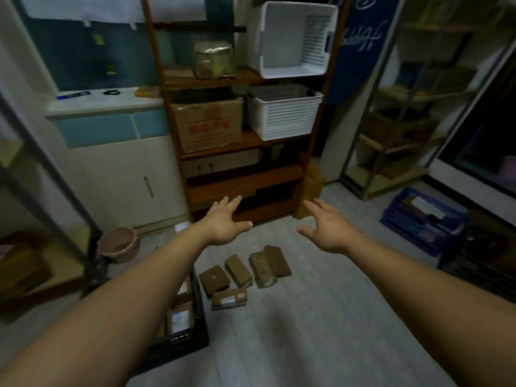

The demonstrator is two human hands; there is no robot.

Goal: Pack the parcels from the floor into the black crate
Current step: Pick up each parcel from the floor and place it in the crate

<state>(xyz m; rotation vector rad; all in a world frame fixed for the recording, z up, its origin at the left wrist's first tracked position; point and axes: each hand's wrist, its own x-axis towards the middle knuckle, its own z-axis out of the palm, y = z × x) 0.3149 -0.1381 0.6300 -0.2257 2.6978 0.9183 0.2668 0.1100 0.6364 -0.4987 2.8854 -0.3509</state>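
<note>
Left hand: left hand (223,222) held out in the air over the floor (307,331), fingers spread and fairly straight – holds nothing.
Right hand: right hand (328,227) at the same height, fingers fanned wide, thumb turned inward, empty as well.
Spacing: the two hands are apart, palms angled toward each other, with a gap between them in front of the wooden shelf (245,185).
Parcels: five brown parcels (243,275) lie flat on the floor below and between the hands, clustered close together. The nearest one (229,299) shows a pale label, and two at the right overlap or touch.
Black crate: black crate (181,346) sits on the floor just left of the cluster, partly hidden under the left forearm.
Crate contents: at least one labelled packet (180,321) shows inside; how many more, I cannot tell.
Shelf load: a cardboard box (208,124) beside a white slatted basket (282,113), and a second white basket (293,37) tipped on its side above.
Surroundings: a pink bucket (120,243) by the cabinet at left, a blue crate (421,219) well off to the right – edges of the view are blurred.
</note>
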